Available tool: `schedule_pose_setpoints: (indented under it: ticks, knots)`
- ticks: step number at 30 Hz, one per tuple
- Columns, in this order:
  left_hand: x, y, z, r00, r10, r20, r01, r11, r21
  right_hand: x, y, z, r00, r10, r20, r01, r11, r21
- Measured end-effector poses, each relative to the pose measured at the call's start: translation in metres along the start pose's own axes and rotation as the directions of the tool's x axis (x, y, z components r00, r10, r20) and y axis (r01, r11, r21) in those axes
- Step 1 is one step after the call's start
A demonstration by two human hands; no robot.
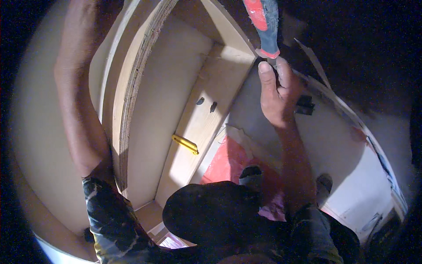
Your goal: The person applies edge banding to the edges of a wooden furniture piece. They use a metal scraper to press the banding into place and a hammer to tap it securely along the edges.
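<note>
My right hand (pixel 281 88) pinches the thin metal neck of a hand tool (pixel 266 26), thumb on one side and fingers on the other. The tool's thick red and dark grey-blue handle points up and away, ending in a red collar near my thumb. My grip hides its working end, so I cannot tell its exact kind. Along the left side my left arm reaches far forward past a curved wooden edge. Only the dim back part of my left hand (pixel 90 22) shows at the top, its fingers out of sight.
A yellow utility knife (pixel 185 144) lies on a pale wooden board (pixel 211 83) inside the open cabinet frame. Rough layered plywood (pixel 134 79) curves beside my left arm. Red sheeting (pixel 226 160) is below, near my feet. A small black object (pixel 304 105) rests beyond my right forearm.
</note>
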State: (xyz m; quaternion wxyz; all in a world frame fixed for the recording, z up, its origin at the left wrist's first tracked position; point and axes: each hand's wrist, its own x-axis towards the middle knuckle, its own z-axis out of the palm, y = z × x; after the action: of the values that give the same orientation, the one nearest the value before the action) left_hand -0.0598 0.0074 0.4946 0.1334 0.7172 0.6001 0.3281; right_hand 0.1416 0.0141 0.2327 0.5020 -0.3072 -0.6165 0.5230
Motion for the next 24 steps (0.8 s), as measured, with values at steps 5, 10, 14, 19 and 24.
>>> schedule_pose_setpoints:
  ticks: [5, 10, 14, 19, 24]
  knots:
    - [-0.001, -0.006, 0.014, 0.992, 0.067, -0.109, -0.047, 0.984, 0.174, -0.003, 0.003, 0.004, 1.000, -0.029, 0.002, 0.029, 0.998, 0.058]
    - [-0.002, -0.004, 0.015, 0.980, 0.168, -0.109, -0.147, 0.973, 0.180, -0.004, 0.007, 0.001, 1.000, -0.013, 0.012, 0.012, 0.997, 0.070]
    - [0.003, 0.006, 0.013, 0.980, 0.146, -0.137, -0.075, 0.901, 0.427, -0.005, 0.012, -0.001, 0.999, -0.037, 0.021, 0.035, 0.998, 0.058]
    - [-0.003, 0.004, -0.004, 0.983, 0.156, -0.096, -0.109, 0.919, 0.378, -0.011, 0.017, 0.000, 0.995, -0.100, -0.005, 0.100, 0.993, 0.066]
    - [0.000, 0.013, -0.007, 0.982, 0.182, -0.049, -0.134, 0.855, 0.501, -0.016, 0.016, -0.010, 0.998, 0.055, -0.008, -0.054, 0.997, 0.057]
